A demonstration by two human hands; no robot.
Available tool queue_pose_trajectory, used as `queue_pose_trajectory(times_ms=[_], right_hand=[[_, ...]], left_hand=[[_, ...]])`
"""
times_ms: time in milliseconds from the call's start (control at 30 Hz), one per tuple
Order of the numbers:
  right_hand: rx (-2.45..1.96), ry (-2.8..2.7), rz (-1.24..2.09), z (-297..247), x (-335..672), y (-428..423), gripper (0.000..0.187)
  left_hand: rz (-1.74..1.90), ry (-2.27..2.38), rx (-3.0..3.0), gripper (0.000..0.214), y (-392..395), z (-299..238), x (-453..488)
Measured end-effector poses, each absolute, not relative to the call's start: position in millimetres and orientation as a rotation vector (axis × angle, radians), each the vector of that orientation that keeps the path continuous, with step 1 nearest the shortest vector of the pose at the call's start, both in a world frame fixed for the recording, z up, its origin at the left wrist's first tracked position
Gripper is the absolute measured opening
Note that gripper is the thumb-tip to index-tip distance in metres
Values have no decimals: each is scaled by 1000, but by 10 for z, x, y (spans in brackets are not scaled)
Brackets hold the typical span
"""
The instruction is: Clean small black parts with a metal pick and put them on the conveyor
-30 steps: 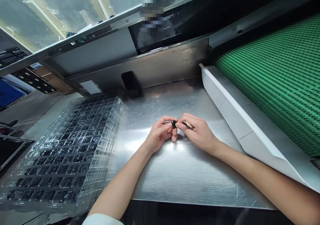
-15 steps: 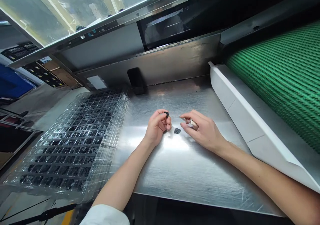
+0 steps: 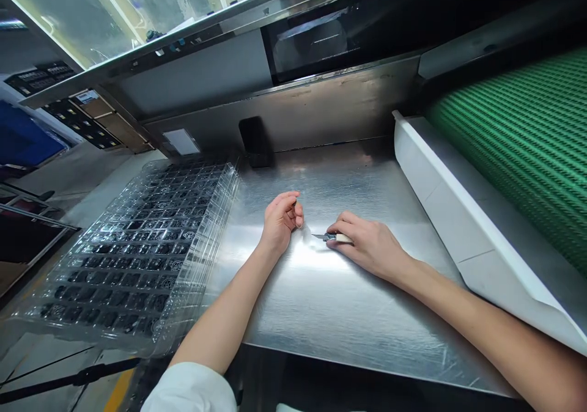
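Observation:
My left hand (image 3: pixel 277 224) is raised over the metal table with thumb and fingers pinched together. Only a dark sliver of the small black part shows between them; the rest is hidden. To its right, my right hand (image 3: pixel 367 242) is closed around a knife with a pale handle (image 3: pixel 343 238), its thin pointed blade (image 3: pixel 317 236) aimed left towards my left hand. A small black openwork plastic part (image 3: pixel 329 237) sits at the right fingertips, partly covered by them and the knife. Whether those fingertips pinch it or only touch it, I cannot tell.
Stacked clear plastic trays (image 3: pixel 132 247) with black parts in their pockets stand at the left. A black phone-like object (image 3: pixel 255 142) leans against the back wall. On the right, a white raised edge (image 3: pixel 463 216) borders a green conveyor belt (image 3: pixel 523 137).
My right hand has come down and slightly left onto the black part on the table, and the knife blade now shows. My left hand has turned a little, hiding its small black part.

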State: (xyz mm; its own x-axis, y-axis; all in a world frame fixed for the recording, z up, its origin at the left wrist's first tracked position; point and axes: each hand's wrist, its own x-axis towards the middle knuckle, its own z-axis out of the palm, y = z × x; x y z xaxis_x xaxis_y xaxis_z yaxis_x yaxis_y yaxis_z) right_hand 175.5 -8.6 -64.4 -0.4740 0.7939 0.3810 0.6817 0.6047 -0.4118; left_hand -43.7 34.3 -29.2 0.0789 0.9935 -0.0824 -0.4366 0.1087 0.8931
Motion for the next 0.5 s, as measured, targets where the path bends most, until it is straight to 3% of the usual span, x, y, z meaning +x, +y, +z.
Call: queue_pose_trajectory(times_ms=[300, 500], right_hand=[[-923, -1998, 368, -522, 1765, -71, 21], [-1041, -1766, 502, -449, 1727, -76, 23]], left_hand=[[1150, 852, 885, 16, 332, -305, -415], [976, 817, 958, 19, 242, -287, -327]])
